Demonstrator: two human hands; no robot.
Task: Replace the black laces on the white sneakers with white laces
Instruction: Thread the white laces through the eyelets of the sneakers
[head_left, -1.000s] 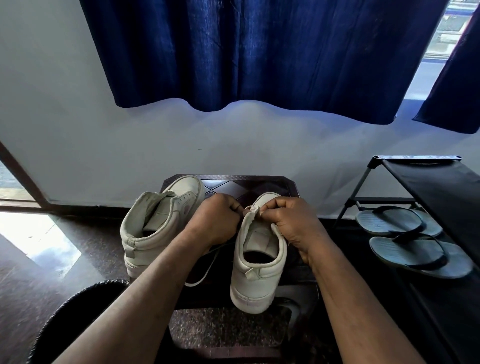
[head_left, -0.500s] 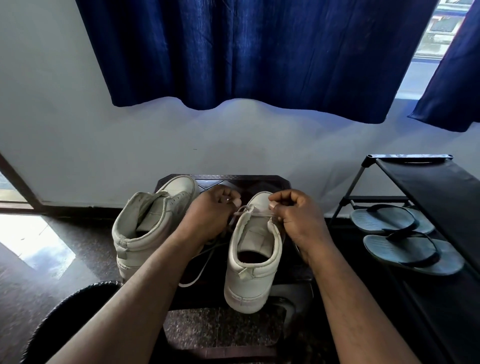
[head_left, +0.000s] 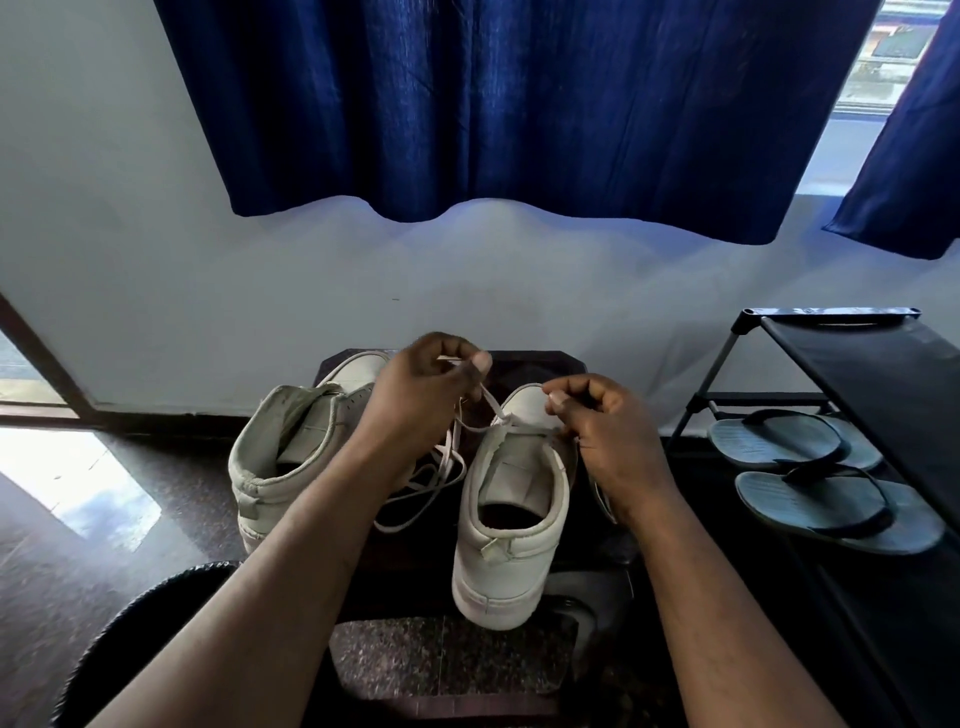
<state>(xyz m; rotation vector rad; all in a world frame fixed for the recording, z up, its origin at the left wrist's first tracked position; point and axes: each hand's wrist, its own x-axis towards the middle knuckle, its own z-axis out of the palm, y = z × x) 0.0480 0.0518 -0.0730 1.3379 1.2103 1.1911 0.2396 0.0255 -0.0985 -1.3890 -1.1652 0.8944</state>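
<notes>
counter (head_left: 524, 366): dark, low, set against the wall | on it: left sneaker (head_left: 291, 447) and right sneaker (head_left: 511, 561), side by side, toes toward wall | between them: white lace (head_left: 415, 499), loose loops

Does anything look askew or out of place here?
Only small things: the left white leather sneaker sits tilted, not level like the right white sneaker, and the loose white lace lies tangled between them.
</notes>
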